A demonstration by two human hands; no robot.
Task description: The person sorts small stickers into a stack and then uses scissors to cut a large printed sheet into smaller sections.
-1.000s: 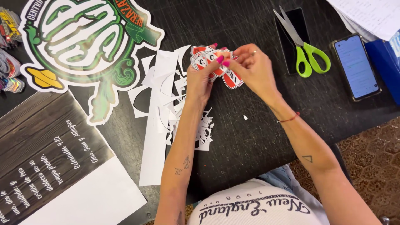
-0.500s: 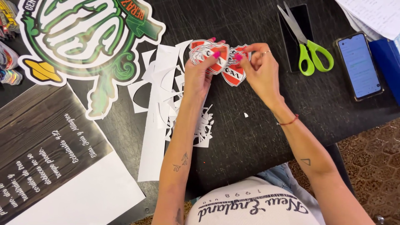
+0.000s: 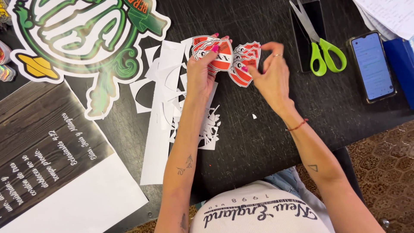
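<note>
Left hand: the left hand (image 3: 199, 73) is closed on a small stack of red-and-white shield stickers (image 3: 213, 54), thumb on the front and fingers behind, held just above the table.
Right hand: the right hand (image 3: 272, 77) pinches a second bunch of the same red-and-white stickers (image 3: 245, 64) between thumb and fingertips; a thin ring shows on one finger and a red string bracelet (image 3: 297, 126) sits at the wrist.
Stickers: the two bunches are held side by side, their edges touching or nearly so, over the black table (image 3: 258, 142), a little beyond the middle of it as the person sees it.
Paper scraps: white cut-out scraps (image 3: 168, 108) lie spread flat on the table under and beside the left forearm, reaching toward the near edge.
Large sticker: a big green, white and orange cut-out sign (image 3: 77, 39) lies flat at the far left of the table.
Dark sheet: a dark wood-look printed sheet (image 3: 43, 142) with a white lower part lies at the near left, hanging past the table's corner.
Scissors: green-handled scissors (image 3: 321, 47) rest shut across a dark phone (image 3: 308, 39), well to the right of the hands.
Second phone: another phone (image 3: 373, 64), its screen lit, lies further right, beside a blue folder (image 3: 399, 60) with white papers (image 3: 388, 15) above it.
</note>
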